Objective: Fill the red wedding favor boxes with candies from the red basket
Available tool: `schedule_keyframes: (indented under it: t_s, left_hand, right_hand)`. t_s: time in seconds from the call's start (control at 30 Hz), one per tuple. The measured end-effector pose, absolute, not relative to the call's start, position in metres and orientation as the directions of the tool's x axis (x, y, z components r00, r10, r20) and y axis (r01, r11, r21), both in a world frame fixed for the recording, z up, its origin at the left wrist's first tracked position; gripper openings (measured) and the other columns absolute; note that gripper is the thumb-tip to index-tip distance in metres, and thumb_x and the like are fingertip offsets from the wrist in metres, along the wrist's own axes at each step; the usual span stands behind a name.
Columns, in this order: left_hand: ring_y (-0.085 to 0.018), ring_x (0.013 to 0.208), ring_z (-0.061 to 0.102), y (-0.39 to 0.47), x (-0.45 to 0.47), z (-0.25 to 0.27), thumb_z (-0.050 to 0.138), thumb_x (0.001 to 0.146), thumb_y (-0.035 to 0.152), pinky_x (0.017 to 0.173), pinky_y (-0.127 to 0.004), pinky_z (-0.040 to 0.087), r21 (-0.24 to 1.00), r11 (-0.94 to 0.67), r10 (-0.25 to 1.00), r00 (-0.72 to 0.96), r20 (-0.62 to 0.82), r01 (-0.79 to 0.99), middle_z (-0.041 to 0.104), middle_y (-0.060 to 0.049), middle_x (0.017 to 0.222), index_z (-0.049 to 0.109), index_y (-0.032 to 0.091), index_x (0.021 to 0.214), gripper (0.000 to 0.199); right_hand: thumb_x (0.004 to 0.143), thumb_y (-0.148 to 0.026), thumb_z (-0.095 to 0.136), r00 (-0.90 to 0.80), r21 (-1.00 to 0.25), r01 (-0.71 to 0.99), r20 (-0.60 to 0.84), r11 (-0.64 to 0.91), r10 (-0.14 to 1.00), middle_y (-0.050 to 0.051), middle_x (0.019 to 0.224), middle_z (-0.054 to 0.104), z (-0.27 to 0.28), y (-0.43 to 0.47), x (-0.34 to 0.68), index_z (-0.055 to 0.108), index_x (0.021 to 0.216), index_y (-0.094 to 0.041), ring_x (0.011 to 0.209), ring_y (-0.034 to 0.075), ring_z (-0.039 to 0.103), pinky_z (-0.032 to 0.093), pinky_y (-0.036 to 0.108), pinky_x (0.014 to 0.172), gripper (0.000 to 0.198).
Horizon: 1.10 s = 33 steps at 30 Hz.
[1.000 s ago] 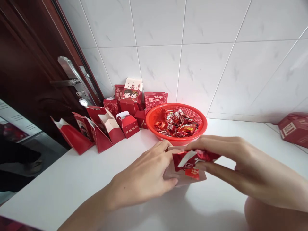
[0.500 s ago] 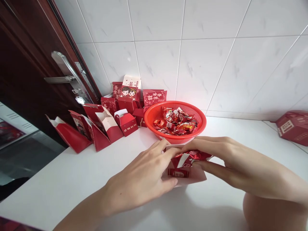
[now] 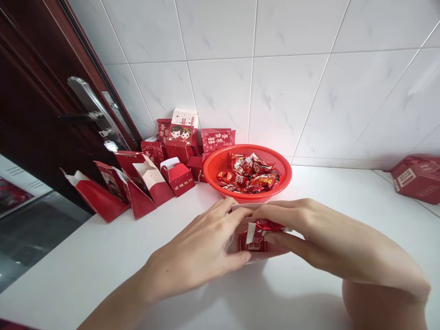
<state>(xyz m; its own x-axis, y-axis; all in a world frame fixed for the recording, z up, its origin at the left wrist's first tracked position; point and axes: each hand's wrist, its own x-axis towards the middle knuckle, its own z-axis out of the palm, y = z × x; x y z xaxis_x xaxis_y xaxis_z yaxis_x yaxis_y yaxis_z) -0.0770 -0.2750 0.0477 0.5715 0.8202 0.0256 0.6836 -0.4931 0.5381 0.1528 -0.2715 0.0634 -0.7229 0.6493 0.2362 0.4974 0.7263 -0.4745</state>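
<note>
My left hand [image 3: 197, 254] is closed on an open-topped paper box [image 3: 266, 257] with pale inner walls, its thumb at the near side and its fingers at the far side. My right hand [image 3: 309, 233] pinches red-wrapped candy [image 3: 271, 225] at the box opening, thumb below and fingers above. A white crimped wrapper end sticks out to the left. Beneath it, a red wrapped piece [image 3: 256, 246] with pale lettering shows inside the box. The fingers hide part of the box and of the candy. Just behind stands a red plastic basket [image 3: 210, 181] of wrapped candies [image 3: 252, 172].
Several red and white gift boxes [image 3: 184, 178] stand at the left back, some with open tops. Another red box [image 3: 417, 178] sits at the far right. A tiled wall [image 3: 288, 101] backs the white table [image 3: 113, 256]. A dark door [image 3: 37, 68] is on the left.
My right hand has moved left and lowered the candy further into the box opening. My left hand stays on the box. The view has shifted slightly.
</note>
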Motion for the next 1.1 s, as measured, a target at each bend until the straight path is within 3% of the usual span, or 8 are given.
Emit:
schedule_keyframes:
  t_s: [0.3, 0.47, 0.6, 0.83, 1.0, 1.1]
  left_hand:
    - [-0.028, 0.115, 0.062, -0.267, -0.079, 0.043, 0.068, 0.088, 0.044, 0.097, -0.039, 0.053, 0.518, -0.49, 0.827, 0.563, 0.019, 0.702, 0.061, -0.005, 0.132, 0.058, 0.033, 0.136, 0.05]
    - [-0.03, 0.128, 0.055, -0.252, -0.081, 0.041, 0.067, 0.088, 0.05, 0.105, -0.042, 0.048, 0.543, -0.468, 0.84, 0.542, 0.028, 0.697, 0.06, -0.004, 0.138, 0.055, 0.037, 0.142, 0.056]
    - [-0.029, 0.129, 0.055, -0.248, -0.082, 0.041, 0.069, 0.087, 0.04, 0.105, -0.04, 0.048, 0.537, -0.483, 0.829, 0.558, 0.027, 0.692, 0.06, -0.001, 0.139, 0.05, 0.041, 0.147, 0.063]
    - [-0.03, 0.129, 0.056, -0.253, -0.082, 0.044, 0.069, 0.086, 0.044, 0.103, -0.039, 0.049, 0.516, -0.474, 0.839, 0.544, 0.019, 0.714, 0.059, -0.002, 0.142, 0.054, 0.037, 0.143, 0.06]
    - [-0.027, 0.108, 0.063, -0.272, -0.077, 0.049, 0.066, 0.089, 0.042, 0.087, -0.035, 0.054, 0.456, -0.528, 0.803, 0.596, -0.008, 0.716, 0.064, -0.005, 0.121, 0.066, 0.028, 0.121, 0.035]
    - [-0.026, 0.107, 0.062, -0.275, -0.074, 0.051, 0.066, 0.09, 0.04, 0.088, -0.035, 0.053, 0.462, -0.546, 0.794, 0.607, 0.02, 0.699, 0.063, -0.005, 0.119, 0.065, 0.028, 0.121, 0.034]
  right_hand:
    - [0.099, -0.024, 0.055, -0.636, -0.363, 0.587, 0.345, 0.723, 0.69, 0.007, 0.093, 0.07, 0.072, -0.277, 0.16, 0.071, 0.101, -0.024, 0.075, 0.018, 0.066, 0.052, 0.027, 0.066, 0.016]
    - [0.099, -0.02, 0.052, -0.599, -0.304, 0.672, 0.315, 0.676, 0.737, 0.004, 0.08, 0.067, 0.062, -0.272, 0.148, 0.065, 0.092, -0.021, 0.062, 0.014, 0.057, 0.042, 0.025, 0.057, 0.015]
    - [0.096, -0.021, 0.056, -0.6, -0.296, 0.7, 0.25, 0.65, 0.76, 0.002, 0.077, 0.067, 0.056, -0.267, 0.138, 0.062, 0.096, -0.021, 0.058, 0.013, 0.054, 0.037, 0.024, 0.054, 0.006]
    - [0.098, -0.019, 0.049, -0.561, -0.3, 0.7, 0.33, 0.648, 0.759, 0.005, 0.081, 0.066, 0.063, -0.268, 0.147, 0.065, 0.092, -0.021, 0.061, 0.014, 0.057, 0.042, 0.025, 0.056, 0.017]
    - [0.098, -0.024, 0.054, -0.608, -0.368, 0.605, 0.359, 0.706, 0.708, 0.005, 0.082, 0.068, 0.076, -0.277, 0.16, 0.068, 0.097, -0.022, 0.068, 0.016, 0.062, 0.048, 0.026, 0.06, 0.014]
    - [0.098, -0.024, 0.055, -0.623, -0.387, 0.601, 0.321, 0.699, 0.713, 0.002, 0.078, 0.069, 0.078, -0.28, 0.16, 0.066, 0.098, -0.022, 0.063, 0.015, 0.061, 0.046, 0.024, 0.056, 0.012]
